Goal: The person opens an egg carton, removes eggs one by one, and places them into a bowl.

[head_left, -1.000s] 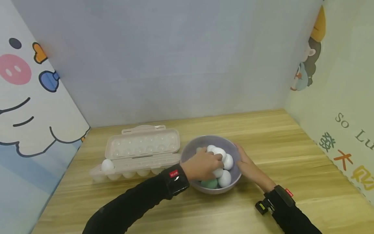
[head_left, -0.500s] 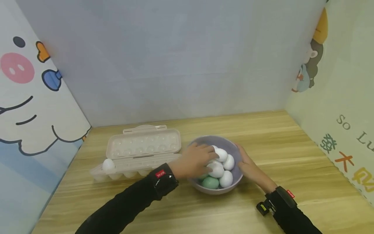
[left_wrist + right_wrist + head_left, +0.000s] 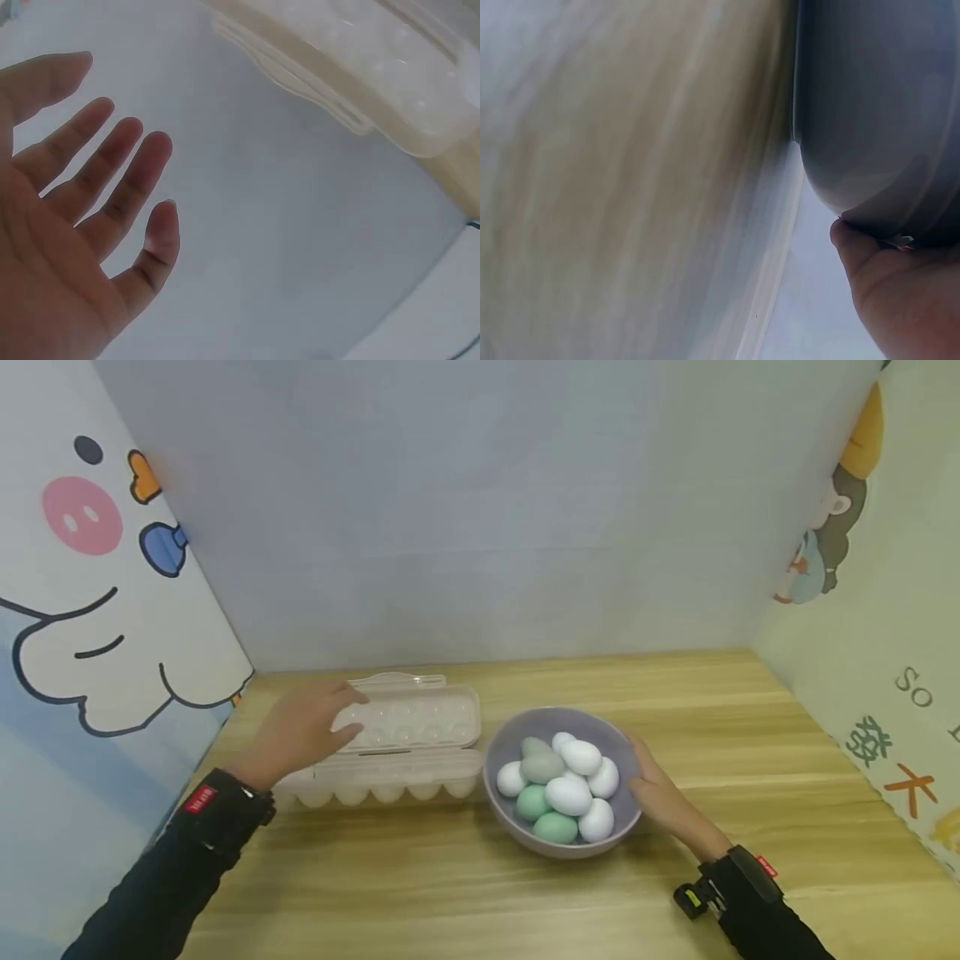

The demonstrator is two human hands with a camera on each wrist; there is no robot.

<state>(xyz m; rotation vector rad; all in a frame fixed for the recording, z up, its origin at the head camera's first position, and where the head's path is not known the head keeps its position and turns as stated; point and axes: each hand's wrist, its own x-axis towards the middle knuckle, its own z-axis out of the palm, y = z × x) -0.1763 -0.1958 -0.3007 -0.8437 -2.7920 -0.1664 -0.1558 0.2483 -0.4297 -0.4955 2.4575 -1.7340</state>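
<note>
A purple-grey bowl (image 3: 502, 806) stands on the table, full of white eggs (image 3: 568, 796), green eggs (image 3: 555, 827) and grey-green eggs (image 3: 542, 767). At its right side my right hand (image 3: 663, 797) grips the bowl, thumb by the rim and fingers along the outside; in the right wrist view a fingertip (image 3: 844, 229) meets the bowl's outer wall. Left of the bowl lies a pale plastic egg box (image 3: 420, 768), lid flipped back. Over its left end hovers my left hand (image 3: 303, 727), fingers spread and holding nothing, as the left wrist view confirms. The hand hides that end of the box.
The wooden table (image 3: 465, 902) runs back to a grey wall (image 3: 450, 527). A side panel with a cartoon pig (image 3: 82, 514) rises at the left. Another printed panel (image 3: 900, 652) stands at the right. The bowl's left rim sits close beside the egg box.
My left hand has left the eggs in the bowl and swung left over the egg box. The right hand keeps its place on the bowl. The head view has turned slightly left.
</note>
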